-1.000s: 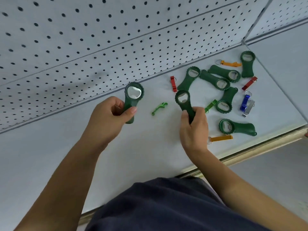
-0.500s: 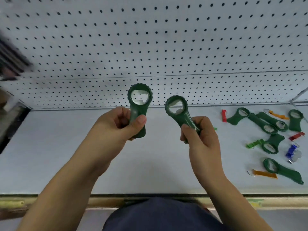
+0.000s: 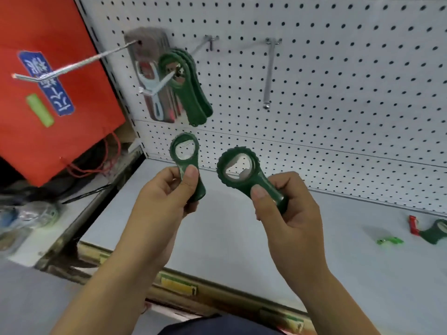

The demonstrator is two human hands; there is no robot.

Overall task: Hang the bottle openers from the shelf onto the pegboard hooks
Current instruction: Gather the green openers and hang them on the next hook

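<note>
Left grip (image 3: 167,194) curled round handle of left bottle opener (image 3: 200,187); right grip (image 3: 287,213) same on right bottle opener (image 3: 273,192). Both mid-frame, below loaded hook (image 3: 157,85). Likely light, stiff plastic: hold handle, keep ring free.

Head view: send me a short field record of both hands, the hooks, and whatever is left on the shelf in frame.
left hand: grips left opener by its handle, ring up
right hand: grips right opener, ring tilted up-left
loaded hook: carries hung green openers, above the left hand
far-left hook: steel openers at its back
bare hook: right of the loaded one, nothing on it
shelf: red opener, dark green opener, small light green opener, all far right
</note>
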